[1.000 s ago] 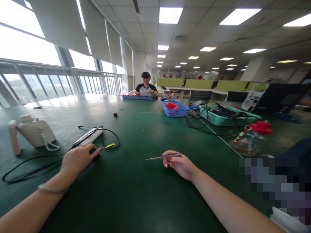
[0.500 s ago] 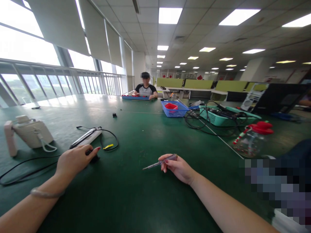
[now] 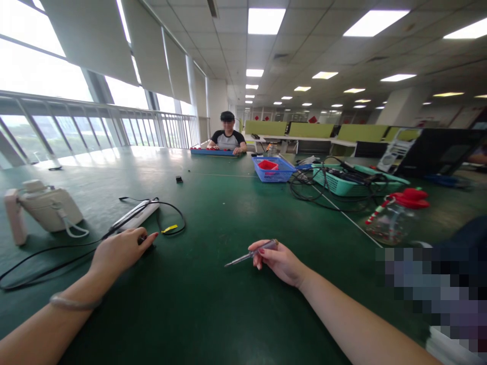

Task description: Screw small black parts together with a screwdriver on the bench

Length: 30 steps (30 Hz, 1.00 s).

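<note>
My right hand [image 3: 279,261] holds a slim screwdriver [image 3: 238,261] with a clear handle, its metal shaft pointing left and slightly down above the green table [image 3: 213,314]. The handle lies between thumb and fingers. At the left, my left hand [image 3: 119,251] is closed around a small black object [image 3: 147,249], mostly hidden under the fingers. Just beyond that hand lies a white power strip [image 3: 139,215], crossed by a black cord [image 3: 178,210] that carries a yellow tag [image 3: 169,229].
A beige bottle [image 3: 53,208] stands far left. A glass jar with a red lid [image 3: 409,198], a blue basket [image 3: 274,175] and a green basket [image 3: 329,182] with tangled cables occupy the right. Across the table sits a person [image 3: 228,138] behind a blue tray [image 3: 216,152].
My left hand has shifted very slightly to the right, staying on the black object. My right hand keeps the screwdriver in nearly the same place.
</note>
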Motion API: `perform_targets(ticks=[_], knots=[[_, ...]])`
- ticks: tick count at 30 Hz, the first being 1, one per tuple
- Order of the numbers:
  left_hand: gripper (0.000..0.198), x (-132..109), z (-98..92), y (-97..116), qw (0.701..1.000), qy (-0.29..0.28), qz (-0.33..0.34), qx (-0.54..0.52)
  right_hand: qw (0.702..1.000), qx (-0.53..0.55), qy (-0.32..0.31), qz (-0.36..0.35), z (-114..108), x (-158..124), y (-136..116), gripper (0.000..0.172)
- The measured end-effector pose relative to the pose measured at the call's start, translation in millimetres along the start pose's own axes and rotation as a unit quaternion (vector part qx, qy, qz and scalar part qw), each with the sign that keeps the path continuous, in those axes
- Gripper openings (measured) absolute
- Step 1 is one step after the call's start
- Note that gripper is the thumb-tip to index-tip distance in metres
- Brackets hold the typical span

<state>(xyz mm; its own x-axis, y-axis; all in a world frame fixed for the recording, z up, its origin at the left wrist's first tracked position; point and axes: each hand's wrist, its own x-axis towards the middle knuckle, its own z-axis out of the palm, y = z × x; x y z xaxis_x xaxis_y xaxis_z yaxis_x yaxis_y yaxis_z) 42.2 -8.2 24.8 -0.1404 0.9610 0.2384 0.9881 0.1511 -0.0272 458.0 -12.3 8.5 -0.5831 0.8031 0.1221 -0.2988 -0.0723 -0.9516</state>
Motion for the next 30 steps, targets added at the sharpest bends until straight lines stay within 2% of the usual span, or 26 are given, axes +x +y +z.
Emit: perform_targets(ticks=[6,14,25,30], knots=[[0.054,2.0,6.5,0.8,0.999,-0.024,0.027,0.004,1.000,0.002,0.003,0.007,-0.2,-0.7,-1.0,0.023],[0.051,0.3,4.6,2.4,0.998,-0.006,0.067,0.017,0.999,0.030,0.033,0.019,-6.6,0.3,4.5,0.024],[0.051,4.0,15.7,-3.2,0.994,0.030,0.094,0.049,0.999,0.026,0.029,0.019,-3.8,-0.6,2.1,0.024],[0.052,2.3,14.5,-1.7,0.991,0.049,0.111,0.062,0.999,0.018,0.022,0.020,-4.9,-0.8,2.4,0.024]])
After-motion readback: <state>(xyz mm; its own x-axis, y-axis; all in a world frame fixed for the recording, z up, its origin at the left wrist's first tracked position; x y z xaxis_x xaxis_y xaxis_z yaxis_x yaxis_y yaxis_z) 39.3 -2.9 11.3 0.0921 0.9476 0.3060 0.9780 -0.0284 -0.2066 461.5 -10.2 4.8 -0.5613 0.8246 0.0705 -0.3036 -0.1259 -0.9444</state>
